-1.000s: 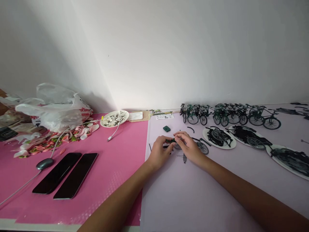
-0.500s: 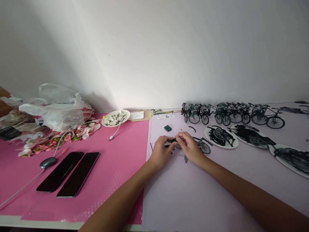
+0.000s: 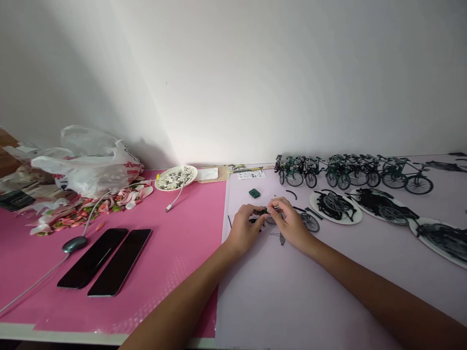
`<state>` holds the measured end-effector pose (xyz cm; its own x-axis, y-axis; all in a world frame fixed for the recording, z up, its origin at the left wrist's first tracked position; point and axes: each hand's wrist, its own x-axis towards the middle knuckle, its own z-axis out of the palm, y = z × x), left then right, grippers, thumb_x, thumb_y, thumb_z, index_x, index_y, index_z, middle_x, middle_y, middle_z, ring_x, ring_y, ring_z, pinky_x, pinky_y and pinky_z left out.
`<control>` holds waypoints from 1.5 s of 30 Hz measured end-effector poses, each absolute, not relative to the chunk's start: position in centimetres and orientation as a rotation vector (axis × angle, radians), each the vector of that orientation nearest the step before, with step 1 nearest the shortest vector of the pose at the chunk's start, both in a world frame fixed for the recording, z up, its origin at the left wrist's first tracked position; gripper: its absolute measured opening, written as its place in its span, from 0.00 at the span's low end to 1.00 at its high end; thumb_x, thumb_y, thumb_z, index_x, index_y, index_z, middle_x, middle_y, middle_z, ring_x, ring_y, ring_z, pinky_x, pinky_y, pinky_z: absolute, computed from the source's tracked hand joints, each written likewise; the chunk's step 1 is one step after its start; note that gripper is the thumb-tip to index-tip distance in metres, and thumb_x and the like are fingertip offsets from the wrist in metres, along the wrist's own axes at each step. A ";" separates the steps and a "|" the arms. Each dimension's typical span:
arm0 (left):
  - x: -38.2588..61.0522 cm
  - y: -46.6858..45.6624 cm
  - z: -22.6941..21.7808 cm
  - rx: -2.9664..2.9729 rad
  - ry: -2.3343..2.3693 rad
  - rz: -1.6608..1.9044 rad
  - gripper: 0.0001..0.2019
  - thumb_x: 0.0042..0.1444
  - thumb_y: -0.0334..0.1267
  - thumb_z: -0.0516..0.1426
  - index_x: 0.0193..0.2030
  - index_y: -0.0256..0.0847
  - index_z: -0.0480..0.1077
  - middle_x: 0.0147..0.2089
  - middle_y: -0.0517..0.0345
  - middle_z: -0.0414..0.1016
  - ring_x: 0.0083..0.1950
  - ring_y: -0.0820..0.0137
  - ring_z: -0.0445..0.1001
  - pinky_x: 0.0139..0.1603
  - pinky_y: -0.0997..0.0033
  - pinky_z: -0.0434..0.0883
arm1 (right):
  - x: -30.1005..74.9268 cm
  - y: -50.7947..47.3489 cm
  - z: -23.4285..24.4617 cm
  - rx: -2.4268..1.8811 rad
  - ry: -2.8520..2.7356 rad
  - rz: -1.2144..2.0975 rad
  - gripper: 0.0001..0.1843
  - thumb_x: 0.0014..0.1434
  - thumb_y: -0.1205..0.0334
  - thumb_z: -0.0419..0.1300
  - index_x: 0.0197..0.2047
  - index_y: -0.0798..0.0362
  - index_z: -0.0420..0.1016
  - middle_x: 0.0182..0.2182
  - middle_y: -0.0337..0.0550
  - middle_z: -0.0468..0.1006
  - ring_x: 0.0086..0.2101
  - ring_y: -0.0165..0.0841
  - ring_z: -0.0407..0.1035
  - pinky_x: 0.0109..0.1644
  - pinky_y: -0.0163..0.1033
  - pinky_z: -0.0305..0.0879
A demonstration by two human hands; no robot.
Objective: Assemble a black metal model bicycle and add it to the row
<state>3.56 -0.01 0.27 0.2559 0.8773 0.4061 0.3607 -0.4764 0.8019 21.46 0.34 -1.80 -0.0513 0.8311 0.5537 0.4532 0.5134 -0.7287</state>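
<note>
My left hand [image 3: 245, 227] and my right hand [image 3: 288, 224] meet above the pale sheet, both closed in a pinch. Between their fingertips is a small dark green part [image 3: 260, 211], mostly covered by the fingers, so its exact kind is hidden. Around the hands lie loose model bicycle pieces: a spoked wheel [image 3: 310, 222] by the right hand, a thin grey part [image 3: 282, 238] below the fingers, and a curved black strip [image 3: 291, 195] beyond them. A dark green block [image 3: 254, 193] sits just past the left hand.
Assembled model bicycles [image 3: 396, 175] stand along the wall. White plates [image 3: 355, 220] of black parts lie at right. To the left are two phones [image 3: 119, 262], a mouse-shaped device [image 3: 74, 244], a cable, a plate of white pieces [image 3: 177, 179], a plastic bag [image 3: 91, 167] and petal-like pieces [image 3: 124, 200].
The view has shifted very slightly. Both hands keep their pinch on the small green part, with the right fingers moved only a little.
</note>
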 end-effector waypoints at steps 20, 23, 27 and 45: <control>3.4 0.2 0.0 2.017 0.997 1.368 0.07 0.67 0.39 0.61 0.50 0.45 0.77 0.48 0.51 0.81 0.51 0.60 0.78 0.54 0.58 0.75 | 21.5 -0.2 0.0 -1.013 -1.765 0.338 0.11 0.72 0.50 0.56 0.44 0.46 0.76 0.42 0.48 0.76 0.49 0.45 0.70 0.54 0.52 0.69; 3.4 0.2 0.1 2.063 0.967 1.410 0.07 0.67 0.38 0.61 0.50 0.44 0.76 0.48 0.51 0.81 0.51 0.61 0.77 0.54 0.58 0.74 | 21.5 -0.3 0.1 -1.006 -1.728 0.349 0.10 0.70 0.51 0.58 0.44 0.46 0.77 0.44 0.48 0.74 0.50 0.45 0.69 0.56 0.53 0.69; 3.4 0.3 0.0 2.131 0.944 1.452 0.06 0.67 0.38 0.61 0.49 0.43 0.76 0.46 0.51 0.81 0.49 0.61 0.76 0.52 0.59 0.74 | 21.4 -0.4 0.0 -1.025 -1.671 0.409 0.10 0.68 0.50 0.60 0.41 0.46 0.77 0.45 0.47 0.73 0.52 0.45 0.69 0.60 0.54 0.68; 3.3 0.3 0.1 2.151 0.974 1.412 0.08 0.65 0.31 0.60 0.49 0.44 0.76 0.46 0.50 0.80 0.50 0.60 0.76 0.53 0.57 0.75 | 22.0 -0.1 -0.3 -1.081 -1.557 0.791 0.19 0.62 0.41 0.65 0.40 0.48 0.82 0.52 0.49 0.72 0.50 0.45 0.74 0.52 0.56 0.79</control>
